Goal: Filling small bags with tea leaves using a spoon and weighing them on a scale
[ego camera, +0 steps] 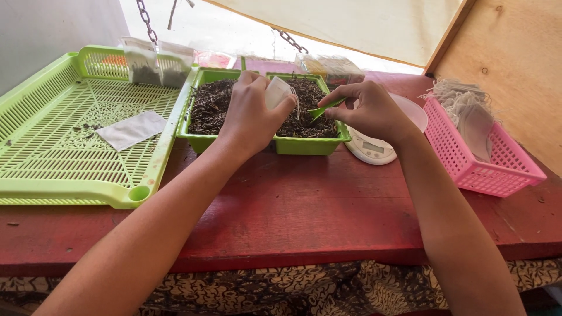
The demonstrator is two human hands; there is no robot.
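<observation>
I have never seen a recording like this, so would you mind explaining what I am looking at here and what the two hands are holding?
There is no machine here: one camera worn on a person's head looks down at their own two bare hands over a red wooden table. The left hand holds a small white paper pouch in its grip. The right hand pinches a small green scoop whose tip points toward the pouch. Both are above a green plastic tray of dark dried leaves. To the left lies a large green slotted tray with one flat white pouch on it. To the right are a white kitchen scale and a pink plastic basket of more white pouches.
</observation>
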